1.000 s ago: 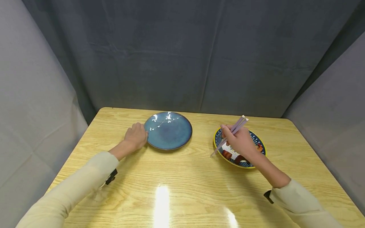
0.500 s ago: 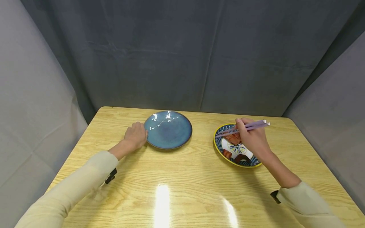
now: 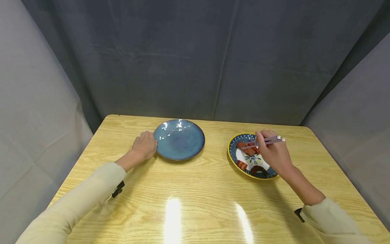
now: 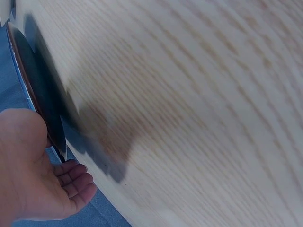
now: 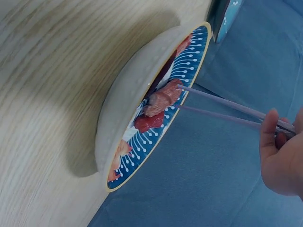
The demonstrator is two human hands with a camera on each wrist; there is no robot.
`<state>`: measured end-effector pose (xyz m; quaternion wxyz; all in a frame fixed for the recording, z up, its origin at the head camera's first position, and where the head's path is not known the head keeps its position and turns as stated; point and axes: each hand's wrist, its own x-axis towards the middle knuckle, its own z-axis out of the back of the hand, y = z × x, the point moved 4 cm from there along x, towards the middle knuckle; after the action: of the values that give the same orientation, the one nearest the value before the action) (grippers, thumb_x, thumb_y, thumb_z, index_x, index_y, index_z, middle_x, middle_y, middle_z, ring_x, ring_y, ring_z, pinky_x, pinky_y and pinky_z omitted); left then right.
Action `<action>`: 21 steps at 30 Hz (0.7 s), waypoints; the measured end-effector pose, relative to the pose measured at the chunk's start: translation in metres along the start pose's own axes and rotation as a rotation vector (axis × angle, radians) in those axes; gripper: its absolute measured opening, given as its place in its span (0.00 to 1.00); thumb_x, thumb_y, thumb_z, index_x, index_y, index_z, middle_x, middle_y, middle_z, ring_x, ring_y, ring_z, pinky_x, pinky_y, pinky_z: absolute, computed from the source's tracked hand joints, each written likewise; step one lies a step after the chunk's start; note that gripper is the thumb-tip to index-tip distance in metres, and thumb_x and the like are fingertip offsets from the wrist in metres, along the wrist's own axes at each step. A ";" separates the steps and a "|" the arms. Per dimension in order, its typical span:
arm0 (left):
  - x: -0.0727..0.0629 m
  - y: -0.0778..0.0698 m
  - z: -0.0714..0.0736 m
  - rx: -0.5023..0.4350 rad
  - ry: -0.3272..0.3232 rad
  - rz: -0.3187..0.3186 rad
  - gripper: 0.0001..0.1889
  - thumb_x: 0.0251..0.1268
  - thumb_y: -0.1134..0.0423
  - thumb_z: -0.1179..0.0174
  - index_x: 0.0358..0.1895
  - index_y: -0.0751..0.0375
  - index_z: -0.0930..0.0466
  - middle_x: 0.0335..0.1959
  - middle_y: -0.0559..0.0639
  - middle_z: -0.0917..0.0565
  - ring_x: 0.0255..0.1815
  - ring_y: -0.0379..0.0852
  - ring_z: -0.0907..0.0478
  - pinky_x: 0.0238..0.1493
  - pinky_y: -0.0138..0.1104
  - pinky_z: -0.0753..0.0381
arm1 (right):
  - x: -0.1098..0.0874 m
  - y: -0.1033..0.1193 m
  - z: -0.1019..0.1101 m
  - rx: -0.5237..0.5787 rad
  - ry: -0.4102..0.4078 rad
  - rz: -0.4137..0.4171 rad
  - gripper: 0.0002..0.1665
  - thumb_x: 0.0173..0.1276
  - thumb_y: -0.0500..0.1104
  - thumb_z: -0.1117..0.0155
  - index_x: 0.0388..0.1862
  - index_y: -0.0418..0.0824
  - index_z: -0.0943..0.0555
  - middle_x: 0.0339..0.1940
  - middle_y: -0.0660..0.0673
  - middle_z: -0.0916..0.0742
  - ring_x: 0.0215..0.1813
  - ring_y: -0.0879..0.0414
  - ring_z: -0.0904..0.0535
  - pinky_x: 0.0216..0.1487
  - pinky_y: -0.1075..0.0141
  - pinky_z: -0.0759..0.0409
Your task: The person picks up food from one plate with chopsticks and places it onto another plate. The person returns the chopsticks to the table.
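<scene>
Slim lilac chopsticks (image 5: 222,101), gripped in R hand (image 3: 275,156), shifted inward to reddish-brown meat chunk (image 5: 163,99) in yellow-rimmed blue-patterned bowl (image 3: 240,138) below; L hand (image 3: 144,145) pinches glossy round blue plate (image 3: 179,144). Misaligned tips cld drop meat.

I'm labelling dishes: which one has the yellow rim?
The patterned bowl of food by the right hand; the blue plate by the left hand is dark-edged.
</scene>
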<state>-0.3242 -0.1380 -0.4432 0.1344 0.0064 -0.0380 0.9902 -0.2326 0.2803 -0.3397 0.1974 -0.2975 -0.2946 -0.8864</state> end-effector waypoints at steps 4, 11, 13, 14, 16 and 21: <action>0.000 0.000 0.000 0.003 -0.003 -0.004 0.21 0.79 0.58 0.58 0.50 0.80 0.31 0.36 0.61 0.33 0.42 0.57 0.30 0.43 0.50 0.23 | -0.002 0.000 -0.001 -0.030 -0.006 0.034 0.16 0.73 0.33 0.44 0.22 0.38 0.25 0.20 0.48 0.26 0.25 0.56 0.34 0.23 0.68 0.39; 0.000 -0.001 0.000 0.005 -0.012 -0.008 0.20 0.79 0.58 0.57 0.49 0.79 0.30 0.35 0.61 0.33 0.42 0.58 0.30 0.42 0.50 0.23 | -0.003 0.001 -0.004 -0.055 0.018 0.050 0.13 0.73 0.32 0.43 0.25 0.37 0.23 0.22 0.47 0.25 0.27 0.55 0.32 0.25 0.66 0.37; 0.000 -0.001 0.000 0.005 -0.012 -0.008 0.20 0.79 0.58 0.57 0.49 0.79 0.30 0.35 0.61 0.33 0.42 0.58 0.30 0.42 0.50 0.23 | -0.004 0.001 -0.004 -0.065 0.024 0.059 0.13 0.73 0.32 0.42 0.25 0.36 0.23 0.22 0.47 0.25 0.27 0.55 0.31 0.26 0.65 0.36; 0.000 -0.001 0.000 0.002 -0.012 -0.006 0.20 0.79 0.58 0.57 0.48 0.79 0.30 0.35 0.61 0.33 0.42 0.58 0.30 0.42 0.50 0.23 | -0.004 0.001 -0.004 -0.070 0.026 0.064 0.13 0.72 0.32 0.42 0.25 0.37 0.23 0.22 0.47 0.25 0.28 0.55 0.31 0.26 0.65 0.36; 0.000 -0.001 -0.001 -0.001 -0.011 -0.003 0.20 0.79 0.58 0.57 0.48 0.79 0.30 0.35 0.61 0.33 0.42 0.58 0.30 0.42 0.50 0.23 | -0.005 0.000 -0.005 -0.086 0.034 0.076 0.14 0.72 0.32 0.42 0.24 0.38 0.25 0.22 0.48 0.26 0.28 0.56 0.31 0.26 0.64 0.36; 0.002 0.000 -0.003 -0.007 -0.010 0.004 0.21 0.79 0.58 0.57 0.49 0.79 0.31 0.36 0.61 0.33 0.43 0.58 0.30 0.43 0.50 0.23 | -0.008 -0.003 -0.008 -0.135 0.042 0.106 0.19 0.71 0.31 0.41 0.20 0.42 0.31 0.19 0.51 0.31 0.24 0.57 0.37 0.24 0.63 0.39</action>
<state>-0.3260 -0.1369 -0.4462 0.1323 0.0108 -0.0420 0.9903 -0.2315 0.2789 -0.3515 0.2295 -0.3067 -0.2139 -0.8986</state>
